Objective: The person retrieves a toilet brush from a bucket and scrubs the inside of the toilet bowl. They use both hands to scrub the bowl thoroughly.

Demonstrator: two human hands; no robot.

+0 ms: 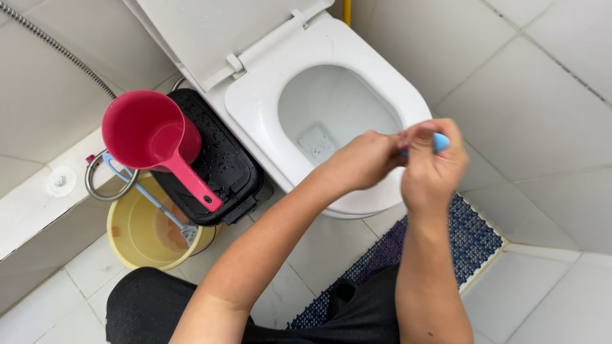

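Both my hands are raised over the front rim of a white toilet (255,105) whose seat is down and lid is up. My right hand (433,167) is closed around a small light-blue object (441,142), of which only the tip shows. My left hand (363,159) reaches across and pinches at the same object near my right thumb. What the blue object is cannot be made out. The bowl (331,121) lies directly below and behind my hands.
A red plastic dipper (153,137) rests on a wet black bin lid (220,159) left of the toilet. A yellow bucket (131,232) holds a pale blue brush handle (143,191). A metal hose (57,48) runs along the wall. A blue perforated mat (472,239) lies under my legs.
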